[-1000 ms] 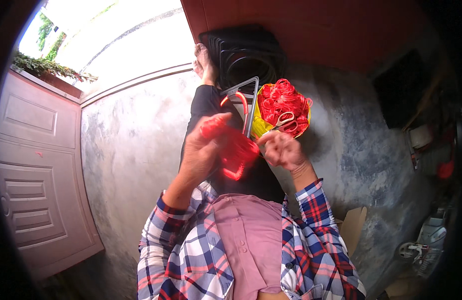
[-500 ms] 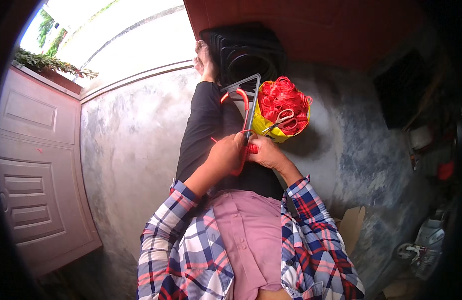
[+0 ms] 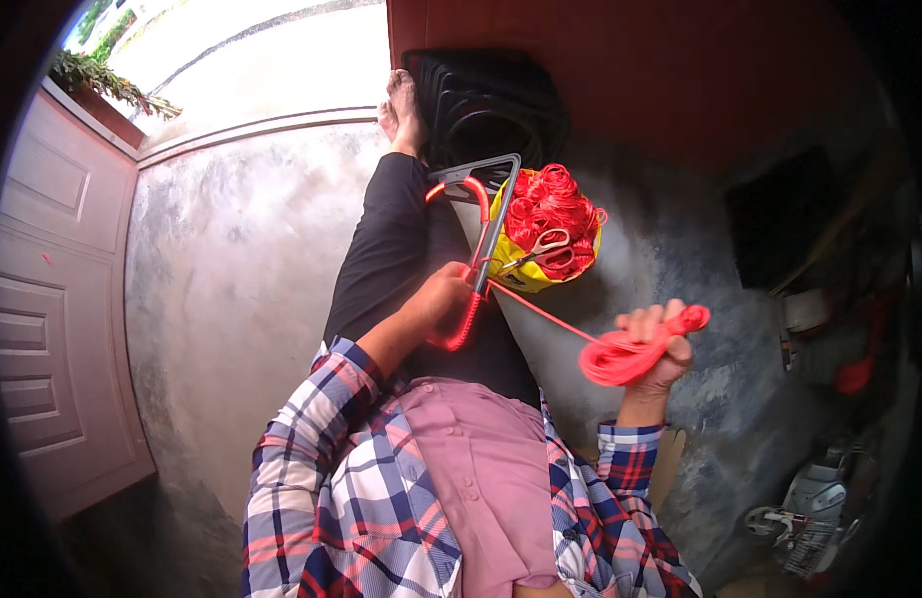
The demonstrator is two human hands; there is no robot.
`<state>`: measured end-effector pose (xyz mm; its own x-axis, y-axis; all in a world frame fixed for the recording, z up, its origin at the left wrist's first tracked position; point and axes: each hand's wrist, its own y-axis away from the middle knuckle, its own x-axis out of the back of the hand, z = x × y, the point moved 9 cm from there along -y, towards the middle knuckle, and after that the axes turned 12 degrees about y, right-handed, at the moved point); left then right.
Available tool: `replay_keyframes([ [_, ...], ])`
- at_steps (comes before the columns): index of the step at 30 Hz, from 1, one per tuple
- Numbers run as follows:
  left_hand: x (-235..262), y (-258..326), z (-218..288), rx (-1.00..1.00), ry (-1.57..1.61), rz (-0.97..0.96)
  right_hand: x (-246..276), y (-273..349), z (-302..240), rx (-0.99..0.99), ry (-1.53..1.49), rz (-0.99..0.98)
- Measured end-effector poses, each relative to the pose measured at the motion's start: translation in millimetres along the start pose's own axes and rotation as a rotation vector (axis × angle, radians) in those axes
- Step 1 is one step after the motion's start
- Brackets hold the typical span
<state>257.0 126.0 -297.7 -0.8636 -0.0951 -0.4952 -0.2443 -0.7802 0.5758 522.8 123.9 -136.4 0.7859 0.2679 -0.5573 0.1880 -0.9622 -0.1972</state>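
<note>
- Two hands share one length of red cord [image 3: 541, 311], which runs taut from the left fingers across to the right fist.
- Left hand [image 3: 443, 304]: fingers clenched around the lower side of a grey metal frame [image 3: 496, 224], where red cord is already wrapped onto the bar. The wrapped stretch continues just below the knuckles.
- Right hand [image 3: 658, 344]: fingers closed around a loose bundle of red cord [image 3: 620, 357], with loops spilling out on the thumb side and a short end poking past the fingertips.
- Handling, as a judgement: the cord looks light, soft and limp, likely somewhat slick if it is plastic. It should hold best gripped as a bunched coil in the fist, as it is now, since a single strand could slide through the fingers.
- The frame looks stiff and light. Taking it close to the wrapped part seems the steadiest hold.
- Pose: the left forearm reaches forward over the lap with the wrist bent toward the frame. The right arm is drawn out to the side with the fist raised, keeping the strand tight.
- Beyond the left fingers, the frame's far end leans toward a black stool [image 3: 491, 105].
- Just past the frame sits a yellow bag [image 3: 509, 269] full of red cord coils, with scissors [image 3: 546, 246] lying on top.
</note>
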Motion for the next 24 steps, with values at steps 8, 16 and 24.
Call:
replay_keyframes([
  [8, -1.7, 1.6, 0.9, -0.011, -0.049, -0.055, 14.9, -6.2, 96.5, -0.371, 0.411, 0.273],
  [16, -8.6, 9.1, 2.3, -0.034, 0.097, -0.046, -36.3, -3.7, 153.3, -0.497, 0.649, -0.089],
  [24, 0.6, -7.9, -5.6, 0.037, 0.051, 0.021, -98.2, 27.6, 105.9, -0.604, 0.274, -0.131],
])
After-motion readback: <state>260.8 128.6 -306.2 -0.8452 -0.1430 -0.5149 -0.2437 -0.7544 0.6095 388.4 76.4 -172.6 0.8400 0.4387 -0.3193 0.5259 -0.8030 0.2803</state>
